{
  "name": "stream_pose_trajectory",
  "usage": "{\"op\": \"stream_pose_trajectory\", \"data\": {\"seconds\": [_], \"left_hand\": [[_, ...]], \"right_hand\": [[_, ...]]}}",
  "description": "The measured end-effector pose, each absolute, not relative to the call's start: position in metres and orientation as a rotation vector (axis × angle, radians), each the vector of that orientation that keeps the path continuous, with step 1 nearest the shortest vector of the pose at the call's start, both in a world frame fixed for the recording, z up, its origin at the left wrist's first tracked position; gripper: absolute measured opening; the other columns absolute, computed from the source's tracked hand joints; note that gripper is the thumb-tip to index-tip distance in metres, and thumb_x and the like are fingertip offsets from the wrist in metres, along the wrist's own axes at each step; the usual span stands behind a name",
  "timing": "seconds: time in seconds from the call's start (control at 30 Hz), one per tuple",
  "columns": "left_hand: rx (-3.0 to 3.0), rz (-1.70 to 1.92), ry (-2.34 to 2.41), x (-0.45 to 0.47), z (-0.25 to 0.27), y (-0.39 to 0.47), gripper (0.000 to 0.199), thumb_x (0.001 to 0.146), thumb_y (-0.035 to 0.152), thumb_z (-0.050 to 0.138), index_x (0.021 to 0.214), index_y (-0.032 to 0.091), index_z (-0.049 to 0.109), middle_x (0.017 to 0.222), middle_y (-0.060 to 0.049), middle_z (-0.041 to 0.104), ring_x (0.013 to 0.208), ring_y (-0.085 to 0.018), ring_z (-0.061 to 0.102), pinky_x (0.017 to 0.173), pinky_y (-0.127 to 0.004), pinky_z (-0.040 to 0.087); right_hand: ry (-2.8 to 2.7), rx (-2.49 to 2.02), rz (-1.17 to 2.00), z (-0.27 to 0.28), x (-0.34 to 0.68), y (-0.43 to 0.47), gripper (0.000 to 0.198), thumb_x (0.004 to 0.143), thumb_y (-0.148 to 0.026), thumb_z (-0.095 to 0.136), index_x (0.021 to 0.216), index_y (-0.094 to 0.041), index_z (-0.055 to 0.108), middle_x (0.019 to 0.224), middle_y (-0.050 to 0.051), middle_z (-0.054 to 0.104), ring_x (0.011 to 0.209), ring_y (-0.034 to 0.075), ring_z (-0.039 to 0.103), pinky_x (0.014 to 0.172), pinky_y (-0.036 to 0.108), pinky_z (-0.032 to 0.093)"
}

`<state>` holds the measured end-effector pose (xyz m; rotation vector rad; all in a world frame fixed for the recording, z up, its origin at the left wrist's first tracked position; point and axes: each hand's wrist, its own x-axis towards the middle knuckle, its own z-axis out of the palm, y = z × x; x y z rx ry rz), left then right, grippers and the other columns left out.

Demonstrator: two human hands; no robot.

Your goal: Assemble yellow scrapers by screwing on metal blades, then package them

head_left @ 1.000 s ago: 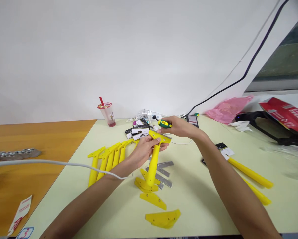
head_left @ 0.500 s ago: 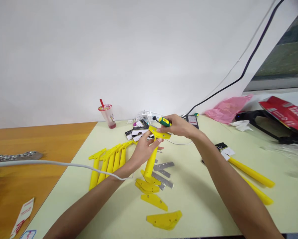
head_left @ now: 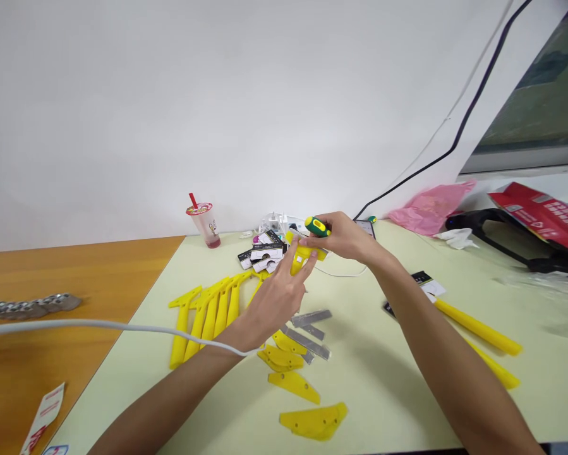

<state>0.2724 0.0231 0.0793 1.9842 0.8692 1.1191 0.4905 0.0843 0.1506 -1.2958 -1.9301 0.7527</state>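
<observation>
My left hand point(head_left: 280, 292), back up, is closed on the head of a yellow scraper point(head_left: 308, 251), two fingers stretched along it; the scraper's handle is mostly hidden. My right hand point(head_left: 346, 235) grips a small green-and-yellow screwdriver point(head_left: 316, 225) and its fingertips touch the right part of the scraper head. I cannot make out the screwdriver's tip. Below my hands lie loose yellow cover plates point(head_left: 293, 384) with holes and several flat grey blades point(head_left: 312, 342). Left of my left forearm, more yellow scrapers point(head_left: 222, 308) lie in a row.
Black-and-white cards point(head_left: 266, 251) are piled behind my left hand. A cup with a red straw point(head_left: 205, 226) stands by the wall. Two yellow handles point(head_left: 477, 325) lie at right, near a pink bag point(head_left: 426, 210) and red packaging point(head_left: 544, 212). A white cable point(head_left: 122, 327) crosses my left forearm.
My left hand has turned over with the scraper, so its handle no longer points toward me. The screwdriver has tilted in my right hand, and its dark tip is no longer visible.
</observation>
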Motion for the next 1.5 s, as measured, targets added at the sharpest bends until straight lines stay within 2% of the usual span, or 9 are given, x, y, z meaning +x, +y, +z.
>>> {"op": "stream_pose_trajectory", "data": {"seconds": [0.27,0.47,0.57,0.67,0.8,0.97,1.13,1.3,1.5], "left_hand": [[2.066,1.147,0.900,0.271,0.081,0.023,0.050,0.097,0.012,0.064,0.140,0.032,0.078,0.180,-0.012,0.042,0.130,-0.034,0.070,0.112,-0.045,0.055],[1.343,1.182,0.721,0.267,0.104,0.034,0.060,0.088,0.021,0.080,0.148,0.025,0.074,0.158,-0.016,0.065,0.106,-0.027,0.075,0.065,-0.029,0.063],[0.930,1.144,0.512,0.258,0.114,0.042,0.072,0.083,0.015,0.082,0.153,0.024,0.068,0.138,-0.014,0.073,0.100,-0.019,0.075,0.058,-0.017,0.056],[0.681,1.130,0.359,0.251,0.119,0.045,0.075,0.081,0.006,0.075,0.152,0.031,0.067,0.142,-0.012,0.069,0.094,-0.010,0.072,0.053,-0.008,0.047],[0.589,1.101,0.279,0.247,0.121,0.043,0.074,0.079,0.003,0.070,0.146,0.034,0.071,0.144,-0.012,0.066,0.089,-0.008,0.070,0.046,-0.005,0.041],[0.514,1.110,0.259,0.246,0.121,0.043,0.070,0.079,0.000,0.066,0.142,0.030,0.073,0.145,-0.013,0.066,0.085,-0.007,0.069,0.044,-0.004,0.039],[0.357,1.153,0.377,0.238,0.113,0.041,0.075,0.088,-0.003,0.054,0.155,0.030,0.060,0.149,-0.016,0.062,0.087,-0.008,0.074,0.050,-0.005,0.047],[0.200,1.184,0.472,0.218,0.079,0.031,0.069,0.097,-0.003,0.050,0.157,0.029,0.056,0.147,-0.016,0.061,0.094,-0.010,0.077,0.061,-0.010,0.059],[0.157,1.125,0.537,0.211,0.049,0.024,0.066,0.098,-0.005,0.050,0.157,0.023,0.054,0.145,-0.020,0.061,0.094,-0.011,0.076,0.064,-0.011,0.059]], "right_hand": [[-1.867,-1.323,0.696,0.153,0.489,0.082,0.056,0.080,-0.063,0.089,0.069,-0.021,0.053,0.065,-0.003,0.049,0.062,0.012,0.038,0.054,0.031,0.025],[-1.559,-1.228,0.727,0.169,0.497,0.071,0.059,0.075,-0.072,0.092,0.079,-0.017,0.070,0.075,0.008,0.074,0.058,0.015,0.057,0.050,0.028,0.032],[-1.528,-1.281,0.674,0.176,0.506,0.065,0.059,0.076,-0.073,0.091,0.073,-0.016,0.073,0.066,0.006,0.069,0.054,0.012,0.048,0.049,0.028,0.030],[-1.525,-1.346,0.672,0.179,0.510,0.063,0.057,0.073,-0.072,0.093,0.072,-0.017,0.074,0.060,0.001,0.059,0.054,0.011,0.043,0.049,0.028,0.029],[-1.529,-1.417,0.727,0.177,0.508,0.065,0.063,0.069,-0.069,0.096,0.062,-0.022,0.054,0.052,-0.006,0.037,0.051,0.009,0.032,0.050,0.029,0.019],[-1.617,-1.443,0.827,0.168,0.509,0.071,0.071,0.075,-0.062,0.094,0.063,-0.024,0.036,0.053,-0.008,0.029,0.052,0.009,0.028,0.053,0.030,0.016],[-1.755,-1.576,0.919,0.159,0.510,0.079,0.042,0.090,-0.041,0.082,0.066,-0.021,0.055,0.054,-0.004,0.043,0.051,0.010,0.034,0.053,0.030,0.024],[-1.790,-1.476,0.937,0.147,0.500,0.089,0.016,0.084,-0.028,0.083,0.079,-0.016,0.075,0.080,0.008,0.076,0.055,0.012,0.047,0.054,0.031,0.037],[-1.897,-1.207,0.886,0.136,0.476,0.085,0.017,0.081,-0.034,0.085,0.088,-0.019,0.083,0.078,0.005,0.081,0.068,0.018,0.065,0.063,0.030,0.043]]}}
